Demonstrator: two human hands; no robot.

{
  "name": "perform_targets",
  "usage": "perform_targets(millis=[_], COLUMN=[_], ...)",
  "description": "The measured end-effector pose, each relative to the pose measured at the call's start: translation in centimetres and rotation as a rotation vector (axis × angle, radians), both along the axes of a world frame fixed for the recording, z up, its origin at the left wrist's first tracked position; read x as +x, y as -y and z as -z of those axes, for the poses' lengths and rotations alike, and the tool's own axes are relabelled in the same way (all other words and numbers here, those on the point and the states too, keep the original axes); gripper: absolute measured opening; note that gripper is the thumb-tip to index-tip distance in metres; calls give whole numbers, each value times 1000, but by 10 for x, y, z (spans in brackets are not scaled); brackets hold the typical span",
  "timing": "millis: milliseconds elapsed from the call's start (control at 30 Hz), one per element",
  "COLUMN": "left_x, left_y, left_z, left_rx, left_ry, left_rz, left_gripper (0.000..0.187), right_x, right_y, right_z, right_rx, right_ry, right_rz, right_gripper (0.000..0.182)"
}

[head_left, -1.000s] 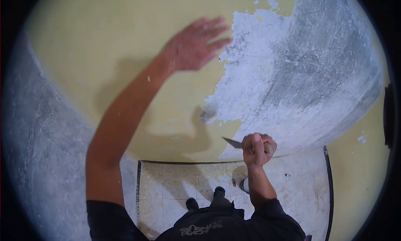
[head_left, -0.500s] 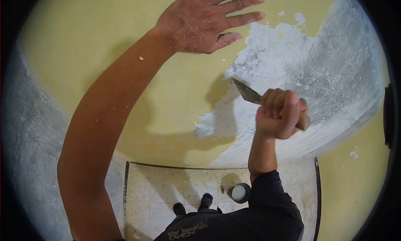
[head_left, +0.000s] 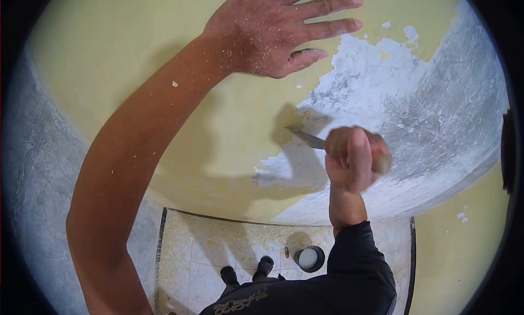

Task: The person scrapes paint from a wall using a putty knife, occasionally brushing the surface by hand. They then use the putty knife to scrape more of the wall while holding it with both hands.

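My left hand [head_left: 273, 34] lies with spread fingers against the yellow painted wall [head_left: 234, 118], and pale flakes dot its back and forearm. My right hand [head_left: 356, 157] is wrapped around the handle of a scraper [head_left: 309, 139]. The scraper's flat metal blade points left, its tip by the ragged edge between yellow paint and a bare white-grey patch [head_left: 360, 78]. Whether the tip touches the wall cannot be made out. Part of the rounded handle end shows past my fist.
Below, a dark bucket [head_left: 322, 259] with whitish contents stands on the tiled floor [head_left: 213, 249], beside a small brown object [head_left: 286, 252]. Paint crumbs litter the floor around my feet. Grey bare wall [head_left: 41, 168] lies at left, and a dark object [head_left: 507, 151] sits at the right edge.
My right hand has moved down with the scraper, and the blade now lies flatter and lower along the paint edge. My left hand stays spread on the wall; the view has shifted slightly.
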State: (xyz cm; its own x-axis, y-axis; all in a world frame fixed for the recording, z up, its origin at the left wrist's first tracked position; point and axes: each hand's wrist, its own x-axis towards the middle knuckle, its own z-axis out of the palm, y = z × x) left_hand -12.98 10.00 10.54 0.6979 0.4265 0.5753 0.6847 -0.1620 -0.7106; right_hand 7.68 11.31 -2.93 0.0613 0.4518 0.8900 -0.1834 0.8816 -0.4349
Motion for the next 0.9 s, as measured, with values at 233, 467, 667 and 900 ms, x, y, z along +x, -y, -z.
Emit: perform_targets(millis=[233, 467, 667, 900], left_x=[0, 0, 2, 1], left_y=[2, 4, 4, 1], left_z=[0, -2, -3, -2], left_rx=[-34, -47, -68, -37], left_ry=[23, 26, 16, 9], left_rz=[39, 45, 12, -19], left_gripper=[58, 59, 60, 61], right_x=[19, 15, 13, 18], right_y=[15, 3, -2, 14], right_z=[-24, -11, 10, -17], right_rx=[163, 45, 25, 155], right_ry=[-66, -121, 35, -75], right_rz=[-526, -473, -277, -511], right_gripper=[36, 24, 31, 37])
